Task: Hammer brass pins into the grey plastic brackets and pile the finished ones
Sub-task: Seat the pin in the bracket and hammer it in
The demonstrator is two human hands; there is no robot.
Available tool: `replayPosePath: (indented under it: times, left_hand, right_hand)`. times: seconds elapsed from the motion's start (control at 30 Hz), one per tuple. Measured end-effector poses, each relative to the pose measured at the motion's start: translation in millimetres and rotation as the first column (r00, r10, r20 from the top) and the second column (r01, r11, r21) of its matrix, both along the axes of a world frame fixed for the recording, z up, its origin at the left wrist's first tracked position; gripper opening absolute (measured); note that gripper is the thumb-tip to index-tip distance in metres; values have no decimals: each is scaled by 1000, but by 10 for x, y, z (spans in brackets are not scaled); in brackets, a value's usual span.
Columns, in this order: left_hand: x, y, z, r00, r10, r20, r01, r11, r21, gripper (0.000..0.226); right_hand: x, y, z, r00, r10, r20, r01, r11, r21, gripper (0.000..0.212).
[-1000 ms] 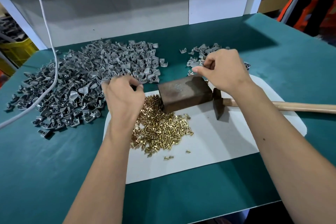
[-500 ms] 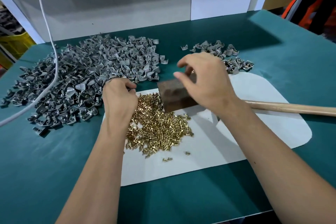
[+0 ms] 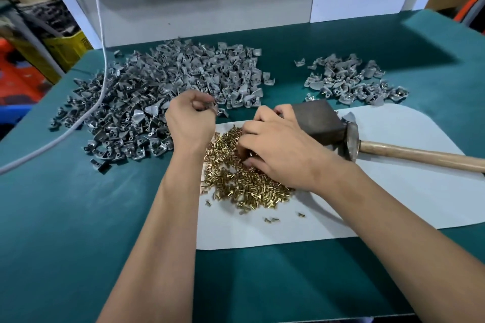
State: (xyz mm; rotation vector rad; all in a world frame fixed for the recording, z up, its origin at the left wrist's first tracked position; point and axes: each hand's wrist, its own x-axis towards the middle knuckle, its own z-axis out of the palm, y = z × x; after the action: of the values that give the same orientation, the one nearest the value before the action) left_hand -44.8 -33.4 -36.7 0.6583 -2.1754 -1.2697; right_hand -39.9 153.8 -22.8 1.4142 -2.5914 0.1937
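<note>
A big heap of grey plastic brackets (image 3: pixel 157 92) covers the table's left and back. A smaller pile of brackets (image 3: pixel 346 81) lies at the back right. Brass pins (image 3: pixel 244 186) are heaped on a white sheet (image 3: pixel 393 204). My left hand (image 3: pixel 189 123) is at the big heap's near edge, its fingers curled round a grey bracket (image 3: pixel 210 107). My right hand (image 3: pixel 278 149) reaches down into the pins with curled fingers; whether it holds a pin is hidden. A dark metal block (image 3: pixel 317 118) stands just beyond my right hand. A hammer (image 3: pixel 393 152) lies to its right.
A white cord (image 3: pixel 99 60) hangs from above and trails over the left heap and the green table (image 3: pixel 78 217). A white back panel (image 3: pixel 210 2) closes the far side. Yellow and orange crates (image 3: pixel 60 47) stand beyond the left edge.
My right hand came away from the small back-right pile, passed over the metal block and dropped into the brass pins. My left hand stayed at the big heap's edge, holding a bracket.
</note>
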Motion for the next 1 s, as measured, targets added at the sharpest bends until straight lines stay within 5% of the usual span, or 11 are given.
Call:
replayPosePath:
  times: [0.17, 0.37, 0.53, 1.0]
  left_hand:
    - [20, 16, 45, 999, -9, -39, 16, 983, 184, 10]
    - [15, 156, 78, 985, -99, -144, 142, 931, 337, 10]
    - [38, 184, 120, 960, -162, -229, 266, 787, 557, 20]
    - [89, 583, 143, 869, -382, -315, 495, 659, 567, 15]
  right_hand:
    - [24, -51, 12, 1000, 27, -1, -27, 999, -23, 14]
    - [63, 18, 53, 995, 100, -6, -100, 979, -179, 7]
    - [48, 33, 45, 988, 140, 66, -107, 927, -361, 6]
    - [-118, 258, 85, 992, -88, 93, 128, 646, -753, 9]
